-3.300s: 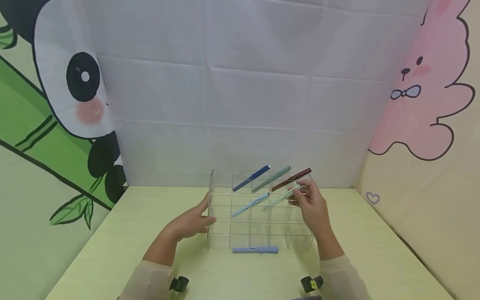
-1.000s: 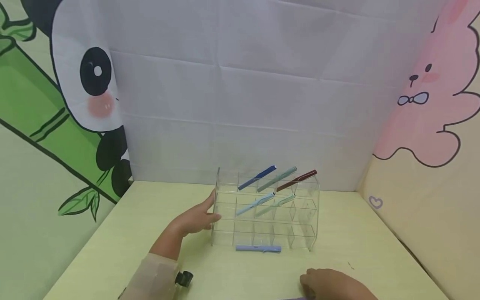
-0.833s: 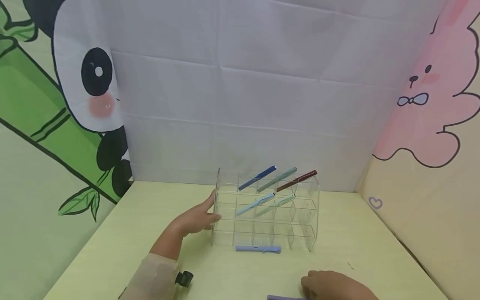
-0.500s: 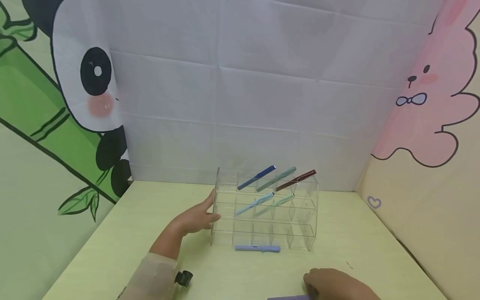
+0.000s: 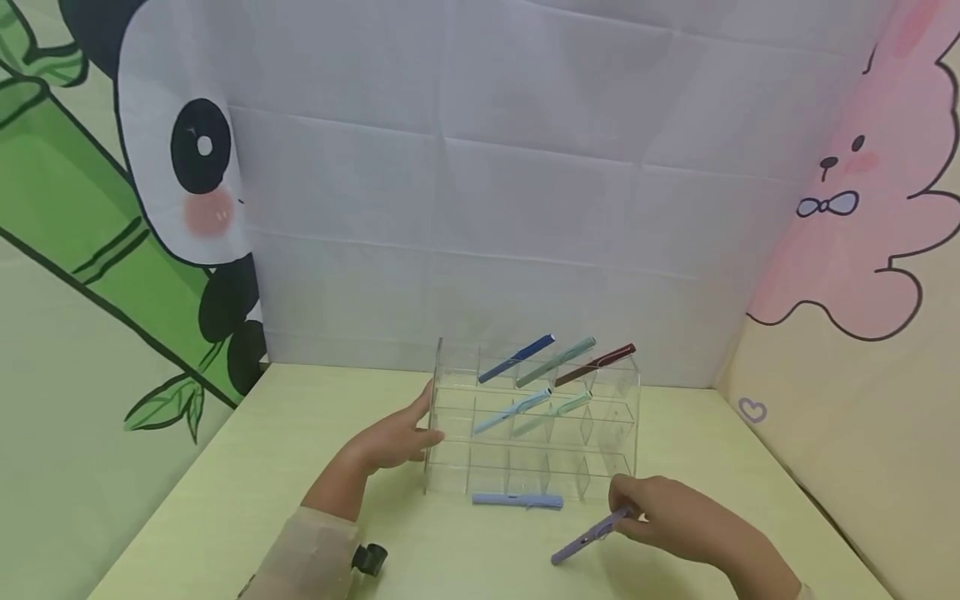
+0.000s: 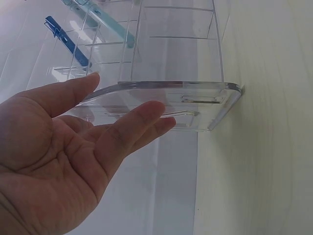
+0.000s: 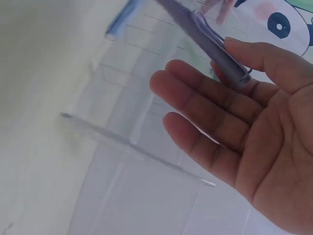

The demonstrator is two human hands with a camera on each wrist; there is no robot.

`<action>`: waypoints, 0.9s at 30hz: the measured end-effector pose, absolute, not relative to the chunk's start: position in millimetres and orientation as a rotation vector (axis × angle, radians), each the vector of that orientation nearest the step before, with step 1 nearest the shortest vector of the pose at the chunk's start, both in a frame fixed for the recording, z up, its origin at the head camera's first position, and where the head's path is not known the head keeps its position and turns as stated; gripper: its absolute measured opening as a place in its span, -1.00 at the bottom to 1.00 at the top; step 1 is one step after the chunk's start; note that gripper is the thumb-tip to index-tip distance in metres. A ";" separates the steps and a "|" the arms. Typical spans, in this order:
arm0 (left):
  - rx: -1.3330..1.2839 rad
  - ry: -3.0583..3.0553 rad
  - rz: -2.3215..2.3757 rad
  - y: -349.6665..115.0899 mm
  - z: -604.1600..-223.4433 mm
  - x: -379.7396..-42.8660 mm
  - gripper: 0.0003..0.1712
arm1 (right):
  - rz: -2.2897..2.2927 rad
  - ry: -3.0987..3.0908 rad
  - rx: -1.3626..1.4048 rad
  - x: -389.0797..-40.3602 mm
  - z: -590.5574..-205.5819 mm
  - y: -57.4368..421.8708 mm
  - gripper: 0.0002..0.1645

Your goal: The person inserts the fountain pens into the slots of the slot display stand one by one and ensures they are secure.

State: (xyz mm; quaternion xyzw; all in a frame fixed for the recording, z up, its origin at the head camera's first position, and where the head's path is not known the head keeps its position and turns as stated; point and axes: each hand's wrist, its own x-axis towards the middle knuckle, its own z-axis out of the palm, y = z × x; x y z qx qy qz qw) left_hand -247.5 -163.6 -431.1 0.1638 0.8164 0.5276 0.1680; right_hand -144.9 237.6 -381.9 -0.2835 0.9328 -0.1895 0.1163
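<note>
A clear tiered pen rack (image 5: 528, 457) stands mid-table. My left hand (image 5: 393, 437) rests against its left side panel; in the left wrist view the fingers (image 6: 129, 129) lie fairly straight at the panel's outer face, the thumb near its edge. My right hand (image 5: 671, 521) pinches a purple pen (image 5: 588, 537) near its clip end, tilted above the table in front of the rack. In the right wrist view the thumb presses the purple pen (image 7: 208, 44) while the other fingers spread loosely. A light-blue-violet pen (image 5: 517, 500) lies along the rack's front foot.
The top tier bears a dark blue pen (image 5: 517, 358), a grey-green pen (image 5: 557, 361) and a dark red pen (image 5: 596, 364). On the middle tier sit a light blue pen (image 5: 513, 410) and a pale green pen (image 5: 552, 413). A white cloth (image 5: 480, 192) hangs behind.
My right hand let go of the pale green pen on the middle tier, went to the near table edge, took the purple pen and raised it toward the rack. The left hand stayed.
</note>
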 end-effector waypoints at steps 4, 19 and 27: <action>0.461 2.325 1.499 -164.3 -430.5 -247.8 0.06 | -0.593 2.769 -0.882 -152.3 -375.1 225.7 -0.93; 0.498 2.290 1.514 -165.8 -432.2 -247.9 0.06 | -0.744 2.757 -0.974 -178.3 -379.6 181.0 -0.93; 0.459 2.333 1.464 -164.3 -434.5 -248.3 0.07 | -0.783 2.747 -0.983 -183.2 -388.4 181.5 -0.91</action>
